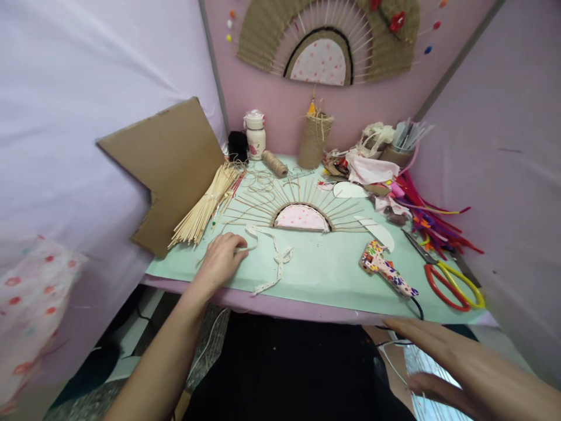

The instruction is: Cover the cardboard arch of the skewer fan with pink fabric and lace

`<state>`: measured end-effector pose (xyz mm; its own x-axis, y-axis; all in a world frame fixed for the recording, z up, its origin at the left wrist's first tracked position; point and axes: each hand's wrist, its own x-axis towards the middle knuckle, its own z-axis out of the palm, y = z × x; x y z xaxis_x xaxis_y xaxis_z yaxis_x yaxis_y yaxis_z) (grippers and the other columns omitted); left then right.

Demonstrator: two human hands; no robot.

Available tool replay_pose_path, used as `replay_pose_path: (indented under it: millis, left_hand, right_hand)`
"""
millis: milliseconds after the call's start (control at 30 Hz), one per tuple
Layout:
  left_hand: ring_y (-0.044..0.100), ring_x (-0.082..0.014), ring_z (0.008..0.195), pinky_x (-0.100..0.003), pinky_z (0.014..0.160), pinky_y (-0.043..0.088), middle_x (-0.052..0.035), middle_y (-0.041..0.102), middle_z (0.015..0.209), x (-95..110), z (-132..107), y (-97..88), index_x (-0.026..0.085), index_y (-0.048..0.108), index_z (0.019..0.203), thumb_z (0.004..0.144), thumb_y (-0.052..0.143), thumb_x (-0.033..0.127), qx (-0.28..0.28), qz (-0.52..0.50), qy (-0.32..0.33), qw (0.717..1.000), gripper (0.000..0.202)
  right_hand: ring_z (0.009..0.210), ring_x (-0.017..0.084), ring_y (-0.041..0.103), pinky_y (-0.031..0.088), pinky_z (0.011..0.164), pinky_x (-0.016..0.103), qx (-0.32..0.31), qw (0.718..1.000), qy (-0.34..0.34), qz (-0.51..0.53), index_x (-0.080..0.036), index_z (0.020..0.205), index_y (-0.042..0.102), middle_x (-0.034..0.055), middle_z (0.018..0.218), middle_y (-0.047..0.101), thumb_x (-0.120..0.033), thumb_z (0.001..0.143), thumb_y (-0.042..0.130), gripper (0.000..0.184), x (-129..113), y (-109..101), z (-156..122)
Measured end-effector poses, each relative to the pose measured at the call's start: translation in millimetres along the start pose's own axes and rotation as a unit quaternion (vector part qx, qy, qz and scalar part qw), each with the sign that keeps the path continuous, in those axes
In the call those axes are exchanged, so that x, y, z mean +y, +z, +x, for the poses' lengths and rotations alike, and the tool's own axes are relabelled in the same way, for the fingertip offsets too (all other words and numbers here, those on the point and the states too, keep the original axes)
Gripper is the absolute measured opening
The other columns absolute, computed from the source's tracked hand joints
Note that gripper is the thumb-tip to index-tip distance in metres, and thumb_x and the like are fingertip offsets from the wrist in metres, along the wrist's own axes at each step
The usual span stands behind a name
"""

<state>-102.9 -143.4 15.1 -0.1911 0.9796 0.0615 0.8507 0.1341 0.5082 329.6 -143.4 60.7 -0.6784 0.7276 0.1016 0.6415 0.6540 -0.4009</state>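
On a pale green table (328, 266), the left hand (222, 256) pinches lace (279, 258), the rest lying just on the near side of the fan (302, 217). The right hand (460, 354) spreads below the table's edge, apparently empty. A hard pull could tighten the lace's looped tangle or snag the fan. The lace looks white, narrow and limp, bunched midway.

Place: small craft booth
Walls (109, 52): lilac cloth
Tabletop (324, 278): glue gun (388, 272), scissors (433, 261), lace trim (284, 256), wooden sticks (210, 202)
Back panel (267, 93): mounted fan (322, 58)
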Motion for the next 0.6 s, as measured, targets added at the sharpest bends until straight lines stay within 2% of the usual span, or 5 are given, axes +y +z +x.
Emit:
replay_pose_path:
  millis: [133,267,333,467,600]
  left_hand:
    - [0.060,-0.0205,0.088,-0.034,0.086,0.045,-0.0050,0.068,0.090,19,-5,-8.4,0.021,0.061,0.085,0.088,0.050,0.034,0.011,-0.121,0.002,0.993,0.018]
    - [0.059,-0.0164,0.083,-0.029,0.079,0.047,-0.0029,0.065,0.086,46,-20,-29.3,0.019,0.061,0.086,0.086,0.058,0.040,-0.050,-0.297,0.030,0.953,0.021]
    - [0.058,-0.0141,0.073,-0.027,0.069,0.047,-0.0015,0.063,0.077,52,-26,-40.1,0.018,0.060,0.084,0.084,0.063,0.040,-0.072,-0.393,0.022,0.917,0.022]
    - [0.048,-0.0091,0.056,-0.023,0.054,0.039,0.0045,0.054,0.061,38,-18,-70.3,0.023,0.058,0.082,0.080,0.070,0.037,0.124,-0.573,-0.005,0.810,0.019]
    - [0.055,-0.0067,0.079,-0.018,0.065,0.043,0.0082,0.062,0.077,32,17,-99.8,0.025,0.058,0.083,0.089,0.060,0.028,0.288,-0.684,0.071,0.667,0.008]
  right_hand:
    - [0.105,0.025,0.069,0.058,0.088,0.037,-0.022,0.992,-0.086,0.094,-0.038,0.130,0.058,0.0027,0.122,0.070,-0.040,0.087,0.063,0.043,-37,5,84]
    - [0.138,0.027,0.042,0.037,0.112,0.044,0.032,0.950,-0.155,0.267,-0.029,0.148,0.036,0.0102,0.151,0.044,-0.041,0.075,0.078,0.085,-77,50,175]
    - [0.132,0.026,0.048,0.039,0.110,0.042,-0.007,0.922,-0.176,0.344,-0.025,0.147,0.037,0.0121,0.143,0.052,-0.039,0.069,0.082,0.091,-92,77,204]
    - [0.069,0.017,0.067,0.050,0.075,0.030,-0.143,0.909,-0.096,0.380,-0.017,0.112,0.064,0.0004,0.073,0.069,-0.029,0.090,0.057,0.026,-102,113,211]
    - [0.069,0.015,0.062,0.048,0.070,0.026,-0.094,0.923,-0.026,0.373,-0.018,0.098,0.064,0.0003,0.073,0.067,-0.029,0.096,0.046,0.021,-115,122,187]
